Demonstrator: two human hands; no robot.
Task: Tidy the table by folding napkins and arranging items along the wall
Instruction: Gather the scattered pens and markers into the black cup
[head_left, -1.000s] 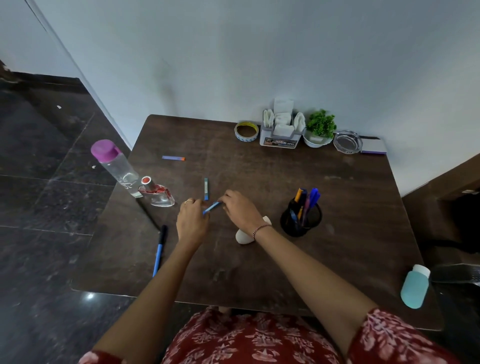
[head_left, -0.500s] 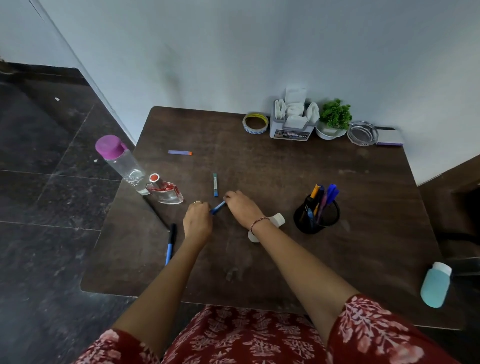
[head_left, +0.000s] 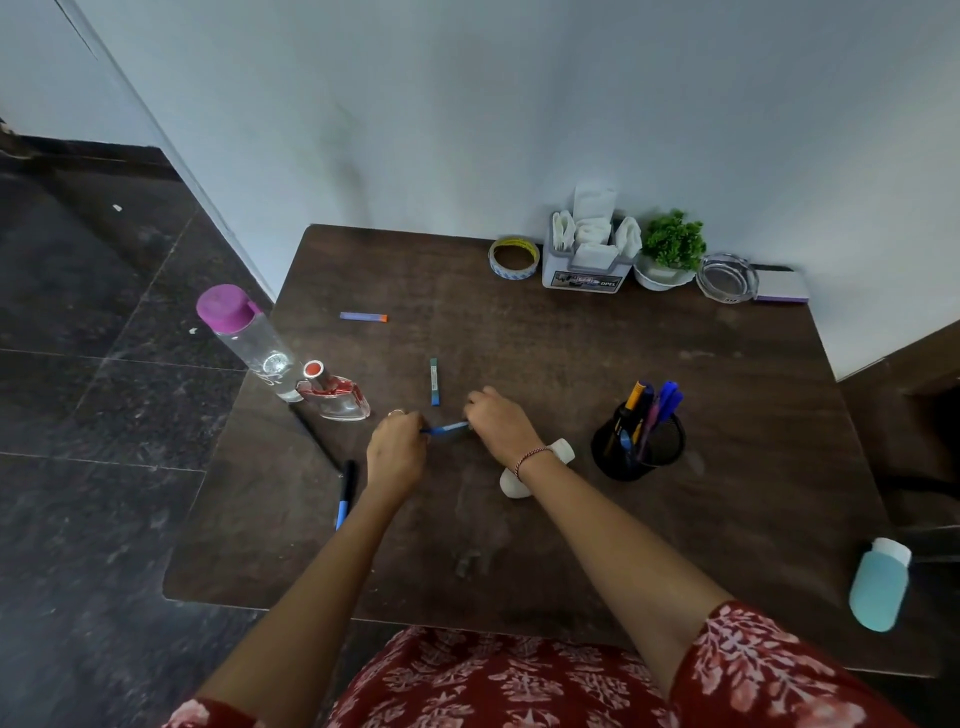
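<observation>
Two hands meet on one blue pen (head_left: 445, 428), which lies nearly level just above the middle of the table (head_left: 571, 338); the left hand (head_left: 397, 452) has its fingers curled round the pen's left end, and the right hand (head_left: 501, 423) pinches the right end, knuckles up. Taking the pen as the dial's centre and the wall (head_left: 519, 104) as 12 o'clock: a short blue stick (head_left: 434, 382) lies just beside at 12 o'clock, pointing to the wall; a blue-and-orange stick (head_left: 363, 316) lies farther off at 11 o'clock; a perfume bottle (head_left: 335, 397) with a red cap stands at 10 o'clock, touching or just beside a clear water bottle (head_left: 244, 338) with a purple cap at the table's left edge; a black-capped pen (head_left: 345, 493) lies at 8 o'clock by that same edge; a white bottle (head_left: 535, 473) lies on its side at 4 o'clock, partly hidden by the right wrist; a black mesh holder (head_left: 639, 441) with pens upright in it stands at 3 o'clock; a teal bottle (head_left: 880, 590) sits well apart at 4 o'clock, at the right edge. Along the wall at 1 o'clock, in a row from left to right: a tape roll (head_left: 513, 257); a napkin holder (head_left: 589, 249) filled with white napkins; a small potted plant (head_left: 670, 254); a glass ashtray (head_left: 727, 277); a white pad (head_left: 782, 286).
</observation>
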